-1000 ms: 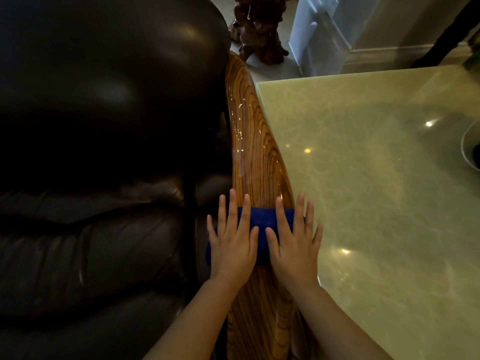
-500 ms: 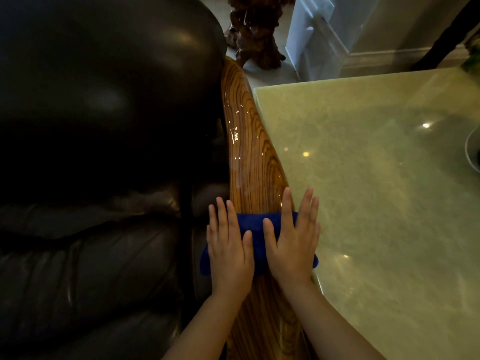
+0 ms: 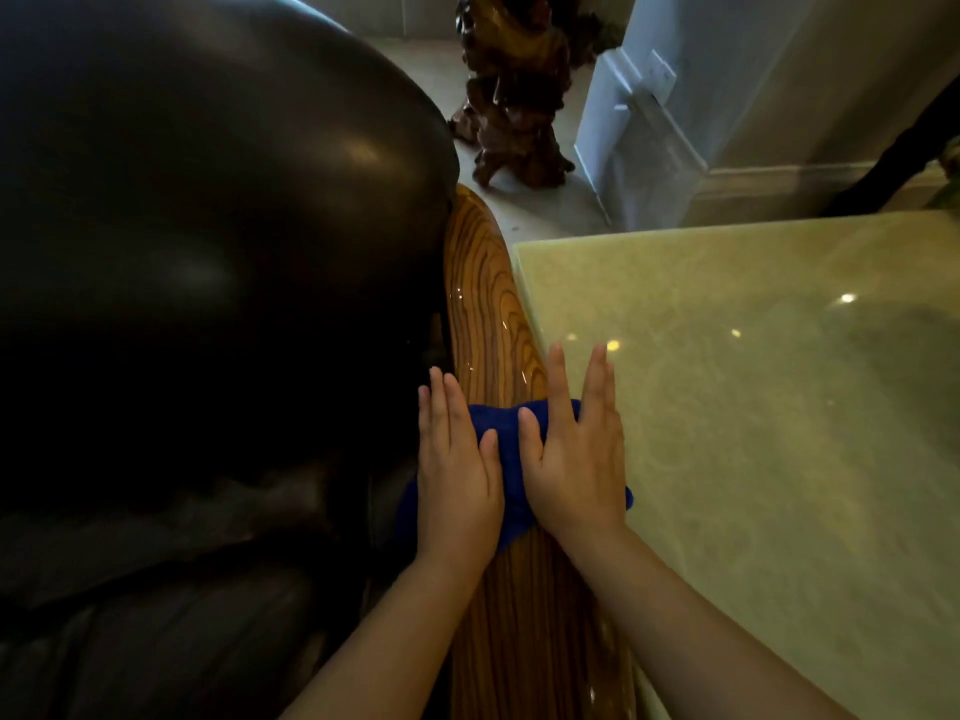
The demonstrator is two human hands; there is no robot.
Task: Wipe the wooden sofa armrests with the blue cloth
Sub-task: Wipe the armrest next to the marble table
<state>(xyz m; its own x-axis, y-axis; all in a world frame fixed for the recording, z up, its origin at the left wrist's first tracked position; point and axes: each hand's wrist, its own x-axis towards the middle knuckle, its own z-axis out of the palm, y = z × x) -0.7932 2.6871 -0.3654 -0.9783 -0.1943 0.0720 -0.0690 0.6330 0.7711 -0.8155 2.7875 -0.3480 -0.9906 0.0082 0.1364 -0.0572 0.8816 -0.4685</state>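
The left hand (image 3: 457,475) and the right hand (image 3: 576,459) lay flat, fingers spread, pressing the blue cloth (image 3: 506,462) across the middle of the wooden armrest (image 3: 483,314). The far stretch seemingly remained unwiped; other armrests were not visible.

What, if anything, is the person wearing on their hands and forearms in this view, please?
Nothing that shows. The left hand and the right hand are bare, with no gloves, and no rings are visible on the fingers. Both forearms are uncovered as far back as the bottom edge of the picture: no sleeves, watch, bracelet or markings are in view. The fingernails look short and unpainted.
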